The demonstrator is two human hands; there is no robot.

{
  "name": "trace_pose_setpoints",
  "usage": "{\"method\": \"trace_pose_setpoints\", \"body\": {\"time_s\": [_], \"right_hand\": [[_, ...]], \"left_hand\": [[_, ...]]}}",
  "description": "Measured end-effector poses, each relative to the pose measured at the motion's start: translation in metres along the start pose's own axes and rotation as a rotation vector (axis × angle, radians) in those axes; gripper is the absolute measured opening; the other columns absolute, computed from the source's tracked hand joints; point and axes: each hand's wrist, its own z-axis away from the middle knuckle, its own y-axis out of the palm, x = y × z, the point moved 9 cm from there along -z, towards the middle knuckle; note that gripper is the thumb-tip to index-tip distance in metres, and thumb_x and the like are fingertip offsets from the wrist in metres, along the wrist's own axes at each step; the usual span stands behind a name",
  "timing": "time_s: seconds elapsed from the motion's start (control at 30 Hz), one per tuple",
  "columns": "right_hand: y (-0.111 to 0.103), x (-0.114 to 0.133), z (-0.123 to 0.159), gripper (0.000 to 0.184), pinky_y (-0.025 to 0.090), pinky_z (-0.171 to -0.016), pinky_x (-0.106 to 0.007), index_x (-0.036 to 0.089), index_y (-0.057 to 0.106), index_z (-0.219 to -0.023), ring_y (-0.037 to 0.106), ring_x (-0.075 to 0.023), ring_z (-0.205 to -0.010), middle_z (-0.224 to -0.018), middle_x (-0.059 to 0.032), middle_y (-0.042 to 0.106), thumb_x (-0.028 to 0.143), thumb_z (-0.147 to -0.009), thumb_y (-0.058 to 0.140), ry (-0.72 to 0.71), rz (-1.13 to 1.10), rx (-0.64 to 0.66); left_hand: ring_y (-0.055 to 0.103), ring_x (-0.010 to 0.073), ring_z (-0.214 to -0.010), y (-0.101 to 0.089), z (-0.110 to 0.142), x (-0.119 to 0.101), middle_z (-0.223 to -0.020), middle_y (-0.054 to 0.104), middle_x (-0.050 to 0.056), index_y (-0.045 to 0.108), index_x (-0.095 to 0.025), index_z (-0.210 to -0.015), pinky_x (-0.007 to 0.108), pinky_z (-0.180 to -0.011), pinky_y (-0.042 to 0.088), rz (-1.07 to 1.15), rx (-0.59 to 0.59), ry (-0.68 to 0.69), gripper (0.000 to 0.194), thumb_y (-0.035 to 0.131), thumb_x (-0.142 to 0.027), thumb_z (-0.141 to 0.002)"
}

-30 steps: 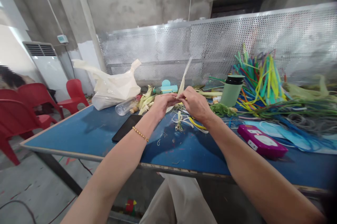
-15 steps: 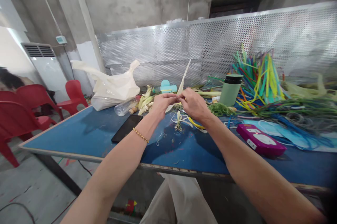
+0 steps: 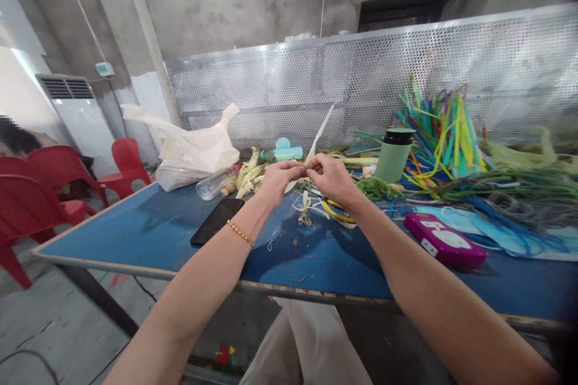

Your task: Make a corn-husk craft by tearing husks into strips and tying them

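Observation:
A pale strip of corn husk [image 3: 320,133] rises from between my hands, its pointed end tilted up to the right. My left hand [image 3: 280,181], with a gold bead bracelet [image 3: 241,232] on the wrist, pinches it from the left. My right hand [image 3: 333,179] is closed on it from the right, fingertips touching those of the left. Part of the husk hangs under the fingers, and the pinched spot is hidden. Below lies a small knotted husk piece [image 3: 306,210] beside a yellow-handled tool [image 3: 338,214], partly covered by my right hand.
On the blue table [image 3: 149,240] are a black phone [image 3: 217,220], a clear bottle [image 3: 212,185], a white plastic bag [image 3: 194,153], more husks [image 3: 250,175], a green tumbler [image 3: 395,156], a purple power strip [image 3: 445,239] and coloured strips [image 3: 451,132]. Red chairs [image 3: 63,174] stand left.
The upright end of the husk leans further right. My right fingers have shifted slightly on it and look more spread; my left hand stays nearly in place.

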Motion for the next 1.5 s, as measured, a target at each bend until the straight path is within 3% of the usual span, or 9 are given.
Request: {"method": "trace_pose_setpoints", "body": {"time_s": [0.23,0.43,0.63,0.9,1.07,1.27,1.5], "right_hand": [[0.002,0.004,0.001,0.004,0.041,-0.067,-0.029,0.018,0.059,-0.077,0.058,-0.0171,-0.07,-0.075,-0.0035,0.066,0.017,-0.077,0.055,-0.03,-0.018,0.043],[-0.016,0.02,0.009,0.01,0.038,-0.068,-0.03,0.017,0.062,-0.089,0.058,-0.0199,-0.08,-0.089,-0.0083,0.065,0.018,-0.088,0.053,-0.147,0.207,-0.119],[-0.005,0.037,0.014,0.017,0.031,-0.06,-0.028,0.02,0.068,-0.096,0.057,-0.0169,-0.078,-0.099,-0.0066,0.063,0.027,-0.095,0.053,-0.276,0.384,-0.028],[-0.003,0.029,0.011,0.019,0.03,-0.06,-0.029,0.019,0.069,-0.092,0.057,-0.0172,-0.079,-0.097,-0.0065,0.063,0.024,-0.096,0.051,-0.254,0.4,0.028],[0.003,0.023,0.009,0.011,0.032,-0.062,-0.03,0.017,0.067,-0.091,0.059,-0.0193,-0.082,-0.099,-0.0077,0.063,0.02,-0.092,0.057,-0.205,0.416,0.101],[0.008,0.023,0.01,0.012,0.031,-0.062,-0.03,0.018,0.066,-0.095,0.059,-0.0197,-0.081,-0.102,-0.008,0.063,0.024,-0.093,0.056,-0.194,0.442,0.142],[0.004,0.014,0.007,0.011,0.039,-0.072,-0.03,0.018,0.064,-0.082,0.059,-0.0203,-0.081,-0.089,-0.0076,0.064,0.022,-0.088,0.056,-0.143,0.27,0.046]], "left_hand": [[0.067,0.0155,-0.071,0.0,0.003,-0.002,-0.072,0.072,0.007,0.068,-0.01,-0.073,0.035,-0.086,0.05,0.0,0.016,-0.016,0.022,0.081,-0.007,-0.055],[0.066,0.0154,-0.068,-0.01,0.0,-0.003,-0.069,0.071,0.006,0.069,-0.01,-0.074,0.034,-0.083,0.049,0.069,-0.093,-0.02,0.021,0.077,-0.005,-0.055],[0.064,0.0143,-0.068,-0.011,-0.001,0.0,-0.069,0.071,0.005,0.071,-0.011,-0.072,0.032,-0.08,0.048,0.084,-0.103,-0.006,0.02,0.077,-0.004,-0.054],[0.066,0.0156,-0.071,-0.004,-0.005,0.006,-0.074,0.072,0.009,0.071,-0.009,-0.069,0.036,-0.089,0.048,0.129,0.002,-0.036,0.012,0.077,-0.008,-0.059],[0.067,0.0153,-0.071,0.0,-0.01,0.022,-0.075,0.072,0.009,0.071,-0.009,-0.07,0.035,-0.087,0.049,0.201,0.087,-0.151,0.012,0.08,-0.011,-0.063],[0.067,0.0149,-0.069,-0.004,-0.008,0.017,-0.074,0.072,0.01,0.07,-0.007,-0.069,0.034,-0.088,0.05,0.207,0.035,-0.124,0.012,0.078,-0.002,-0.061],[0.067,0.0148,-0.066,-0.005,-0.001,0.008,-0.068,0.071,0.008,0.07,-0.008,-0.067,0.038,-0.091,0.05,0.167,-0.056,-0.055,0.012,0.079,-0.003,-0.061]]}}
